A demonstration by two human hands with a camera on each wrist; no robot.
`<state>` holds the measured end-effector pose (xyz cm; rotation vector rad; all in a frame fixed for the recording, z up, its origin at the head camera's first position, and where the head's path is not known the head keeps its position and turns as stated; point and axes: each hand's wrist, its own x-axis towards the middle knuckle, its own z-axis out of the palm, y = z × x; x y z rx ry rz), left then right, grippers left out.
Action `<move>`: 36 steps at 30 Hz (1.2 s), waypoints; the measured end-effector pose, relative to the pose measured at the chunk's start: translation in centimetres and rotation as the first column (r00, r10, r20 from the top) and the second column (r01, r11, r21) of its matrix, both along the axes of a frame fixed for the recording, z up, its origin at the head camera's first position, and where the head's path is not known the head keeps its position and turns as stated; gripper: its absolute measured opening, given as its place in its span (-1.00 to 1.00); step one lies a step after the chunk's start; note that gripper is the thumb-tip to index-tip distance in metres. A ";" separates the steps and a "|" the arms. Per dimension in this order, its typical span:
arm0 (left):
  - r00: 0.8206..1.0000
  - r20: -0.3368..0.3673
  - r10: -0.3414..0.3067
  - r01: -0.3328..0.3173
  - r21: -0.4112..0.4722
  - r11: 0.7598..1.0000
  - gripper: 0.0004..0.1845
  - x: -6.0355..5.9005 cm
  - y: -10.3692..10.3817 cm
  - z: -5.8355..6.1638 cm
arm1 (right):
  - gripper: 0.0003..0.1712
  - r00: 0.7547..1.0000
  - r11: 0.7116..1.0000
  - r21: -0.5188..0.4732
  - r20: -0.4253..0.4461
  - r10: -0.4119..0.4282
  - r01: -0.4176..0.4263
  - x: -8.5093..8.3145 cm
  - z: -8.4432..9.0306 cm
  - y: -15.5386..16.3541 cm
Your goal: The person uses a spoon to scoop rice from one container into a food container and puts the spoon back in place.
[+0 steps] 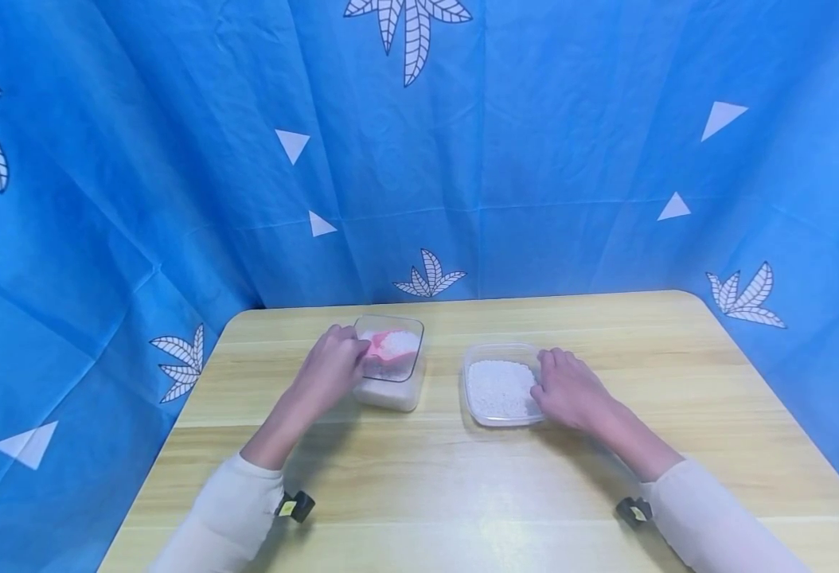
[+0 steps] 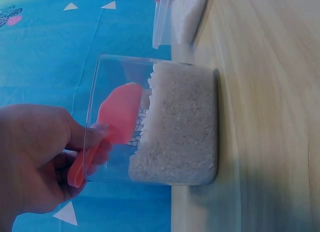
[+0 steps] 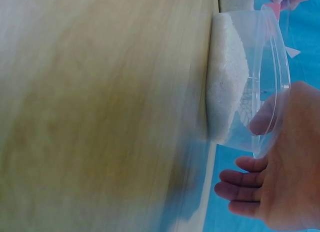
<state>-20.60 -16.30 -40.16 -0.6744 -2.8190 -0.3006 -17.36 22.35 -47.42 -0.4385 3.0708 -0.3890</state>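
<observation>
My left hand (image 1: 329, 370) pinches the handle of a pink plastic scoop (image 1: 388, 347) (image 2: 112, 124), holding it over a tall clear container (image 1: 389, 372) (image 2: 160, 119) partly filled with white grains. The scoop carries white grains in the head view. A shallow clear container (image 1: 498, 386) (image 3: 240, 82) of the same white grains sits to the right. My right hand (image 1: 570, 388) (image 3: 280, 162) rests against that container's right side, thumb on its rim, fingers relaxed.
Both containers stand on a light wooden table (image 1: 462, 477). A blue cloth with white leaf and triangle prints (image 1: 419, 159) hangs behind and around the table. Small black devices (image 1: 294, 506) sit on both wrists.
</observation>
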 end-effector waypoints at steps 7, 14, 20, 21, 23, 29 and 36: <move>0.999 0.014 0.038 -0.039 0.048 0.998 -0.73 0.5 -0.2 -0.2 | -0.35 1.000 1.000 0.004 -0.006 0.001 -0.001 0.0 0.0 -0.1; 0.999 -0.001 0.041 -0.041 0.064 0.997 -0.74 0.9 -0.6 -0.3 | -0.35 1.000 1.000 0.001 -0.008 -0.001 0.001 0.1 -0.2 -0.2; 0.997 0.027 0.067 -0.070 0.107 0.992 -0.70 1.4 -0.9 -0.1 | -0.35 1.000 1.000 0.010 -0.006 -0.002 0.003 0.0 -0.1 -0.1; 0.997 0.029 0.068 -0.071 0.114 0.991 -0.69 1.5 -1.0 -0.1 | -0.34 1.000 1.000 0.011 -0.006 -0.002 0.002 0.0 -0.1 -0.1; 0.997 0.033 0.072 -0.075 0.124 0.989 -0.67 1.6 -1.1 0.0 | -0.34 1.000 1.000 0.013 -0.006 0.000 0.000 0.0 -0.2 -0.1; 0.995 0.048 0.086 -0.093 0.146 0.985 -0.64 1.7 -1.4 0.1 | -0.33 1.000 1.000 0.012 -0.003 -0.001 0.001 0.0 -0.2 0.0; 0.995 0.042 0.088 -0.093 0.156 0.983 -0.65 1.9 -1.6 0.6 | -0.33 1.000 1.000 0.006 -0.004 -0.001 0.001 0.1 -0.1 -0.1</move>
